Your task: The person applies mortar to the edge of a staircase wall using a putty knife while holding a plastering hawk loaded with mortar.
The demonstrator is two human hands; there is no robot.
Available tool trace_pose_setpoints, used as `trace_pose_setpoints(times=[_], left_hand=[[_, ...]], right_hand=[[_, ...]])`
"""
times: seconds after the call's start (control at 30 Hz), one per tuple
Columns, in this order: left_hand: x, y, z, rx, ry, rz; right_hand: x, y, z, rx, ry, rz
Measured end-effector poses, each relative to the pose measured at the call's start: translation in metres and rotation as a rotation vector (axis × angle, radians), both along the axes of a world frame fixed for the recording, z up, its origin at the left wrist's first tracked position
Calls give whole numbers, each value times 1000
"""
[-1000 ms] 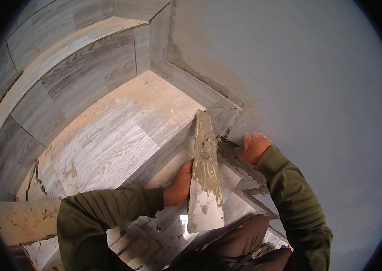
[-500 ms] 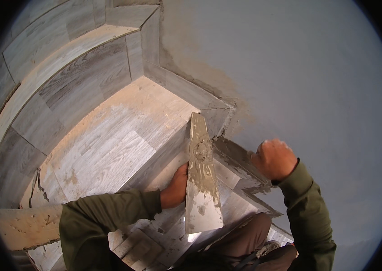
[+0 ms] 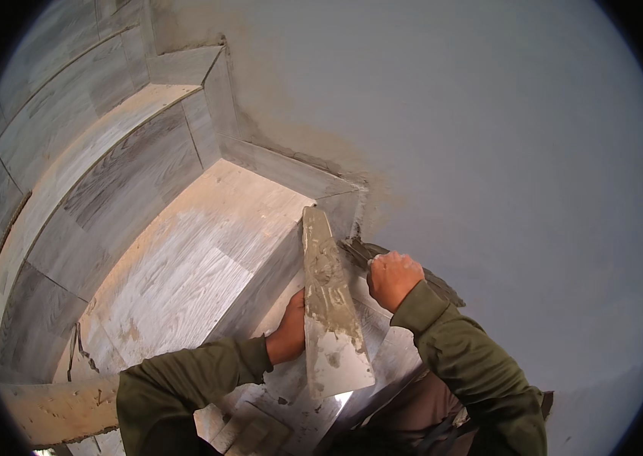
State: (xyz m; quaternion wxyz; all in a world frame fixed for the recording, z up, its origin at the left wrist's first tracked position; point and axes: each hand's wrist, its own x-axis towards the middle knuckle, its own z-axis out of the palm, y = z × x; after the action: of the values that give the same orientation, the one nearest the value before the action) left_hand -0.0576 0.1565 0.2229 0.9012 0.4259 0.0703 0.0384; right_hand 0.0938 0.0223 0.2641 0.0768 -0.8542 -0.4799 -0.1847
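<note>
Since the left hand (image 3: 286, 335) is wrapped around its left edge, you get a good look at the long, flat, pale board (image 3: 346, 366), held above the grey wood-look tiled steps (image 3: 211, 292). Pretty messy thing: thick wet grey-brown mortar (image 3: 326, 266) coats the far part, lumpy first, then streaky, breaking into ragged patches, with the near end mostly bare and whitish. It looks narrower at the far tip. The right hand (image 3: 396, 280) is balled up beside the smooth blue-grey wall (image 3: 504, 190); can't tell what it's pinching.
</note>
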Motion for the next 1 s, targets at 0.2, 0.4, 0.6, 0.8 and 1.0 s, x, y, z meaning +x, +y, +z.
trace_pose_setpoints(times=[0.2, 0.4, 0.6, 0.8, 1.0], left_hand=[[-2, -4, 11, 66, 43, 5], [0, -1, 1, -105, 108, -24], [-2, -2, 6, 44, 107, 15], [-1, -1, 3, 41, 193, 31], [1, -3, 3, 59, 192, 41]], right_hand=[[-7, -12, 30, -164, 35, -128], [-11, -43, 56, -42, 83, -91], [-36, -80, 69, -15, 121, -222], [-26, -82, 0, 70, 223, -193], [-17, -63, -56, 113, 352, -268]])
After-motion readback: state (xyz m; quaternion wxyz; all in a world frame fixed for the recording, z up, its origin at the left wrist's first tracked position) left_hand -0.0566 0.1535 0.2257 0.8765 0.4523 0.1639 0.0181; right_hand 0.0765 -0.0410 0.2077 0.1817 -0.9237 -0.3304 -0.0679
